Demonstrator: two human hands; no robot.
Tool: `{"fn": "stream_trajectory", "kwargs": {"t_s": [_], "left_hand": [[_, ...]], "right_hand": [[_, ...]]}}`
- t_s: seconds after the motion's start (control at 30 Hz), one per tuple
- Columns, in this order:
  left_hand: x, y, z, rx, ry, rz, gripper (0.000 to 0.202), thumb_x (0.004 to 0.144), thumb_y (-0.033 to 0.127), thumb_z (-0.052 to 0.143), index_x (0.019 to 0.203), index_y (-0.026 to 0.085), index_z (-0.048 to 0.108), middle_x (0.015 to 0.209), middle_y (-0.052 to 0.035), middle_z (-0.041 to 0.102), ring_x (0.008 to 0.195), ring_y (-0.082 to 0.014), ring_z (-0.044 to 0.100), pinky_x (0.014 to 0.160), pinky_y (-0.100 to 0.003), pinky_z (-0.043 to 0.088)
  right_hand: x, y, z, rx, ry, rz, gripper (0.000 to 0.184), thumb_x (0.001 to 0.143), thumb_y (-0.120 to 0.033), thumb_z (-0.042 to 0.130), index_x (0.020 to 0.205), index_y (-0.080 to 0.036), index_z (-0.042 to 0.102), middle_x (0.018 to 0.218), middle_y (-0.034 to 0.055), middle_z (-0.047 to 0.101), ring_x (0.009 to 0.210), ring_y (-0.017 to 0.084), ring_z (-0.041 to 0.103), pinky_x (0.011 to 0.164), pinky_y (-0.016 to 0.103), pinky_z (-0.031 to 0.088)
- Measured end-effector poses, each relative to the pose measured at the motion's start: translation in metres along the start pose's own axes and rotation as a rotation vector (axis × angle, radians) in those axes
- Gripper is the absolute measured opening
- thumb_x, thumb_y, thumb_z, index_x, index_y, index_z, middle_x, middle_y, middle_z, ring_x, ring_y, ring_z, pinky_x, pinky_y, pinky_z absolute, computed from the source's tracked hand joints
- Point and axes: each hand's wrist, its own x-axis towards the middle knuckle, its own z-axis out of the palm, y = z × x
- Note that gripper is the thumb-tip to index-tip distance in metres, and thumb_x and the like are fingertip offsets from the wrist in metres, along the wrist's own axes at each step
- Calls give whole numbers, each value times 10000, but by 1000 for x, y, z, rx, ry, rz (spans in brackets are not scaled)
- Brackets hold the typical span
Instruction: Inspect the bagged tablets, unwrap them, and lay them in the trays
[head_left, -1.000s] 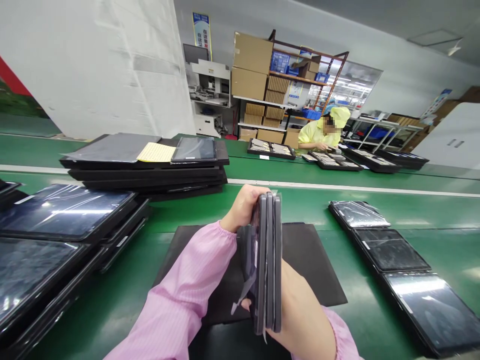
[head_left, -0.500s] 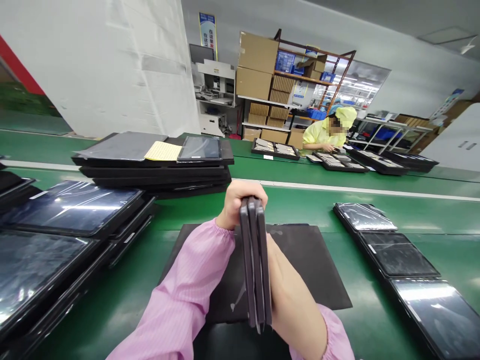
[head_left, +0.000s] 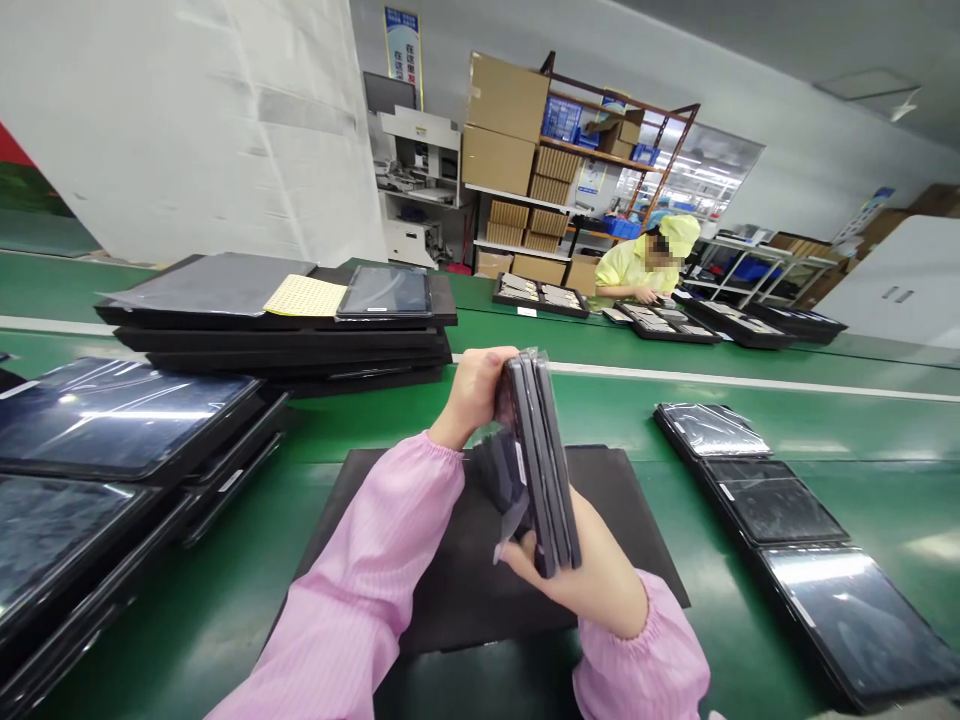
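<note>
Upright before me is a small stack of black tablets (head_left: 546, 470), edges toward me, with clear film loose on the left face. My left hand (head_left: 478, 390) is closed on the upper far end of the stack. Lower down, my right hand (head_left: 577, 575) grips it from beneath and the right, thumb on the film side. Below the stack, a black foam sheet (head_left: 420, 560) lies on the green bench (head_left: 360, 420).
Film-covered tablets (head_left: 127, 410) lie on stacked black trays at left. Behind them, a black tray stack (head_left: 285, 345) bears a yellow sticker sheet (head_left: 304, 297) and a tablet (head_left: 386, 292). At right, a row of tablets (head_left: 784, 500) sits in a tray. A co-worker (head_left: 645, 262) sits across the bench.
The tablet stack has tilted and turned, so its film-covered left face shows. My right hand has come into view at its lower end, and my left hand has shifted on the top.
</note>
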Motion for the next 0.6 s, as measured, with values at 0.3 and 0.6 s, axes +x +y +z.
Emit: {"fn": "stream_trajectory", "kwargs": {"t_s": [0.3,0.6], "left_hand": [[1,7,0,98,17,68,797,775,924,276,522,210,521,484,-15,486,472,-153,404,502,-320,326],[-40,-5,28,-15,451,4,480,889,629,461,713,233,668,754,-56,724,769,-220,677,786,-338,529]], "right_hand": [[1,5,-25,348,-123,-52,932,717,-630,816,1462,-221,432,1440,143,553,1359,337,531,1136,480,440],[-28,-32,-15,-62,212,191,461,803,-174,585,1262,-178,614,1040,70,759,935,227,751,849,306,615]]}}
